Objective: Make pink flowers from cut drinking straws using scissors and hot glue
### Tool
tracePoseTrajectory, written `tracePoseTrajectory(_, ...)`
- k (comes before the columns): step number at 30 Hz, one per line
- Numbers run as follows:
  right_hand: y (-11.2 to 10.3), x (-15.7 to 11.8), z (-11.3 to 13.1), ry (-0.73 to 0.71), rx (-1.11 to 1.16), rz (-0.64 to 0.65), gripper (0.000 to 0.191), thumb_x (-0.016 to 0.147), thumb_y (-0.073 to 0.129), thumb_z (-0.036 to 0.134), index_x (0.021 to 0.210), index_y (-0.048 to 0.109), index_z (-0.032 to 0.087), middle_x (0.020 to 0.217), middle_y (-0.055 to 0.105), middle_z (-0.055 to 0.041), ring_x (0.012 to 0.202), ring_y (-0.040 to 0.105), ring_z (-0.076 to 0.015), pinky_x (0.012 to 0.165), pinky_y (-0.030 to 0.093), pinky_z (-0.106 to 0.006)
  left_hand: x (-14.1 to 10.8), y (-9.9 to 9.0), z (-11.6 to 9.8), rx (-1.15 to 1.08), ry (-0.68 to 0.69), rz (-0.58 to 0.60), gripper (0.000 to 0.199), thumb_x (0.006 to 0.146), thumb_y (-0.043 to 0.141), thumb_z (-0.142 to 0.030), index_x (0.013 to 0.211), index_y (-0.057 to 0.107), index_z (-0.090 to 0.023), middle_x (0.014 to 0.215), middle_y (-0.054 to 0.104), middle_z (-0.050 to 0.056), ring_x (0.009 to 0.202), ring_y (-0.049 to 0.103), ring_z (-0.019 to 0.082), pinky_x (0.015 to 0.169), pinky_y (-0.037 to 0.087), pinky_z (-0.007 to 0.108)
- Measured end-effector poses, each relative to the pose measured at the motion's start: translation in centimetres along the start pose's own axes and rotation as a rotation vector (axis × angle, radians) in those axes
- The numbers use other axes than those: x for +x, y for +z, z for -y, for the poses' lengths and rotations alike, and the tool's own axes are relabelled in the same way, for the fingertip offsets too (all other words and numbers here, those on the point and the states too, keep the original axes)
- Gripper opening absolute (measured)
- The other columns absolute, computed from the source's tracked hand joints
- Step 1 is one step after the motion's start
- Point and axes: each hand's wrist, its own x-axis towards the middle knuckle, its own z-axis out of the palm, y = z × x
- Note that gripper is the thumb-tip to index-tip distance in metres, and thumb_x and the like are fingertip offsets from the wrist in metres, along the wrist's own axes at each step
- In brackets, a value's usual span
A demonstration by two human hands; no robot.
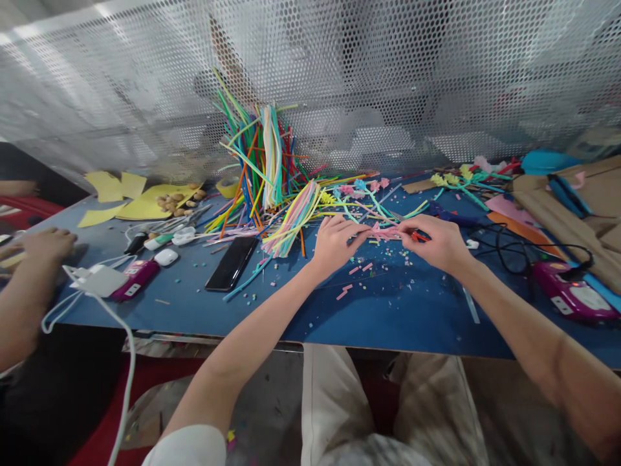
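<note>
A pink pipe-cleaner piece (384,232) stretches between my two hands above the blue table (339,323). My left hand (337,242) pinches its left end between thumb and fingers. At its right end, my right hand (434,241) has its fingers closed on the piece, with something red-orange (421,237) showing by the fingertips. Short pink cuttings (345,289) and small bits lie below the hands. Just left of my left hand is a bundle of pastel pipe cleaners (295,220).
A black phone (231,264), a white charger (99,279) and purple devices (572,291) lie on the table. Behind stands a perforated metal screen (363,84), with a pile of coloured pipe cleaners (252,162) before it. Another person's hand (48,246) rests at far left.
</note>
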Motion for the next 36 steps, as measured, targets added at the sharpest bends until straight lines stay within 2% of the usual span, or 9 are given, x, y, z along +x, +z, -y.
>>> tracePoseTrajectory(4,0.18,0.06,-0.33,-0.036,-0.003,0.017,0.012,0.096,0.054,0.028,0.094,0.066,0.025,0.091,0.073,-0.0022,0.083,0.068,-0.0181,0.079,0.054,-0.034,-0.04,0.05,0.04,0.006,0.015,-0.028,0.025,0.097,0.06,-0.044,0.101,0.077,-0.026,0.091,0.078,0.001,0.086,0.062,0.018,0.084,0.043,0.035)
tracePoseTrajectory(14,0.01,-0.03,-0.44,-0.029,0.017,0.061,0.013,0.099,0.053,0.03,0.098,0.065,0.027,0.098,0.073,-0.0021,0.091,0.068,-0.0191,0.086,0.054,-0.036,-0.08,-0.02,0.19,0.013,0.03,-0.049,0.022,0.097,0.06,-0.042,0.1,0.076,-0.027,0.091,0.078,0.0,0.086,0.062,0.018,0.082,0.041,0.034)
tracePoseTrajectory(36,0.42,-0.12,0.07,-0.029,0.027,-0.027,0.011,0.098,0.054,0.027,0.098,0.066,0.027,0.097,0.074,-0.0017,0.089,0.069,-0.0177,0.085,0.055,-0.034,-0.13,-0.05,0.08,0.034,0.023,-0.047,0.024,0.096,0.06,-0.044,0.099,0.077,-0.027,0.09,0.077,0.001,0.085,0.061,0.018,0.08,0.04,0.035)
